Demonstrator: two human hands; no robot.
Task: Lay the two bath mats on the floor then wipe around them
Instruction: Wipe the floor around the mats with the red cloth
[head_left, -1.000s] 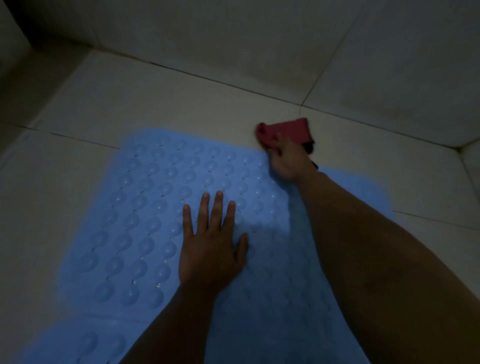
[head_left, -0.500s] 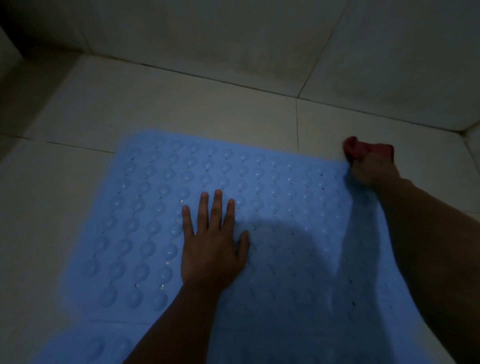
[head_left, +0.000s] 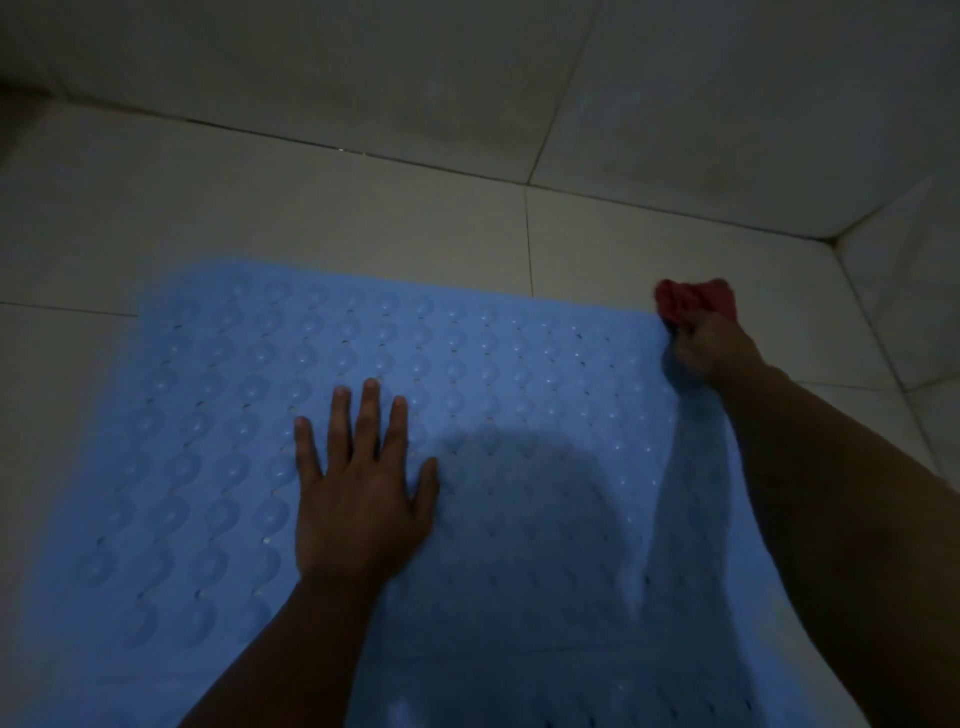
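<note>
A blue bath mat (head_left: 218, 415) with rows of round bumps lies flat on the pale tiled floor (head_left: 311, 208). A second blue mat (head_left: 519, 691) adjoins it along a seam near the bottom of the view. My left hand (head_left: 358, 499) presses flat on the first mat, fingers spread. My right hand (head_left: 711, 348) grips a bunched red cloth (head_left: 693, 301) on the tiles at the mat's far right corner. My right forearm crosses over the mat's right side.
A tiled wall (head_left: 415, 78) rises behind the floor strip beyond the mat. A second wall (head_left: 914, 270) meets it in a corner at the right. A dark gap sits at the far left edge.
My right hand has swept the red cloth rightwards along the mat's far edge, from its middle to the right corner. My left hand has stayed pressed on the mat.
</note>
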